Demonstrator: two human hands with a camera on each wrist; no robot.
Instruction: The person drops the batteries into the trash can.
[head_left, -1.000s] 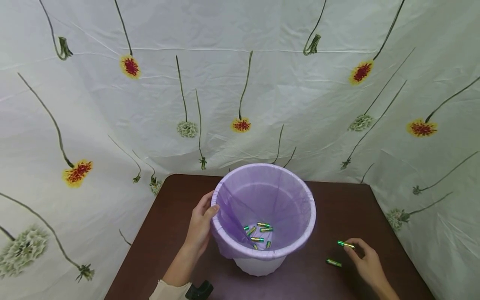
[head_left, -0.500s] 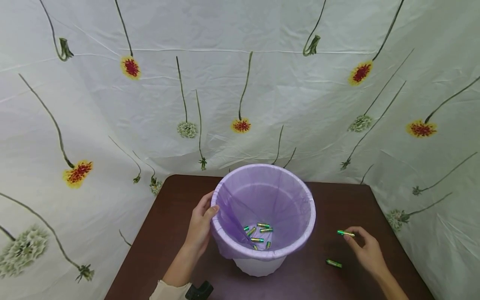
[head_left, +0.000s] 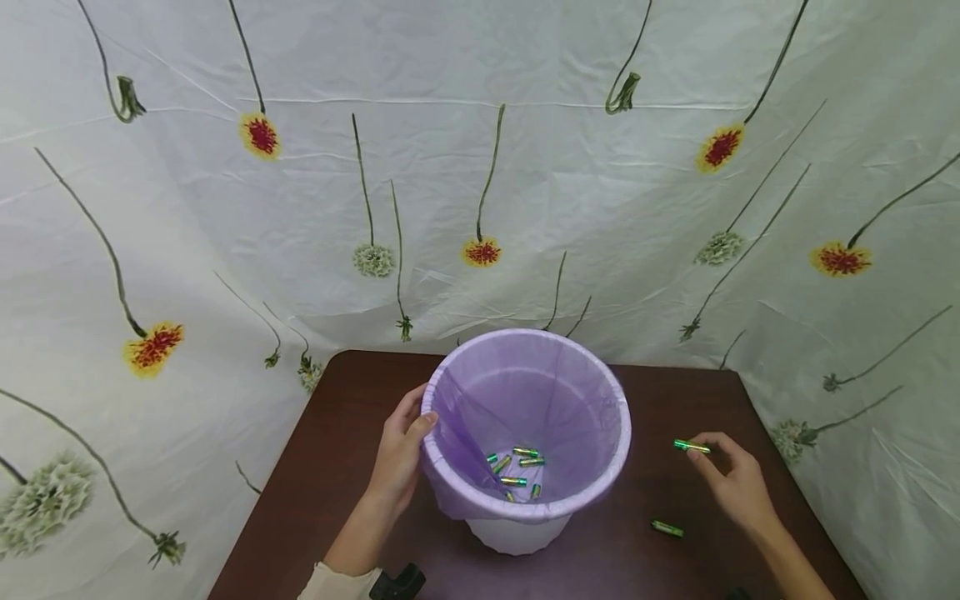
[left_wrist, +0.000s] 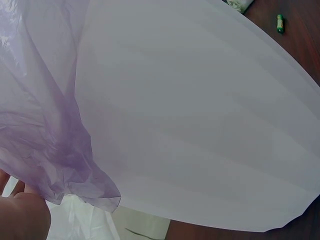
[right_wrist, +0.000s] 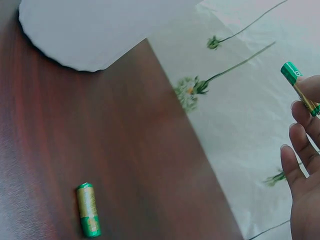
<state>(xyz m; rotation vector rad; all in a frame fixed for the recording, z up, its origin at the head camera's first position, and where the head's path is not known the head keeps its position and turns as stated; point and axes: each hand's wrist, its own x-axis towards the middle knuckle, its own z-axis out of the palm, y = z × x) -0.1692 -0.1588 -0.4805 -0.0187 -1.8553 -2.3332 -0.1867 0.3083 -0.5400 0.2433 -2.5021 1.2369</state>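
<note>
A white bin (head_left: 519, 535) lined with a purple plastic bag (head_left: 525, 358) stands on the dark table. My left hand (head_left: 400, 450) grips its rim on the left side, thumb over the edge and fingers outside. Several green and gold batteries (head_left: 513, 482) lie at the bottom of the bag. To the right of the bin, my right hand (head_left: 738, 483) pinches one battery (head_left: 691, 447) between thumb and fingertips, raised over the table; the right wrist view shows its green end (right_wrist: 290, 71) sticking out. Another battery (head_left: 667, 528) lies on the tabletop between the bin and my right hand.
The dark wooden table (head_left: 375, 375) ends at the back and on both sides near a pale cloth (head_left: 420, 50) printed with flowers. A dark strap (head_left: 397, 582) sits on my left wrist beside a light sleeve (head_left: 337, 582).
My right hand has risen, moving up in the head view with the battery pinched in it, farther from the one on the table. The left hand and bin stay in place.
</note>
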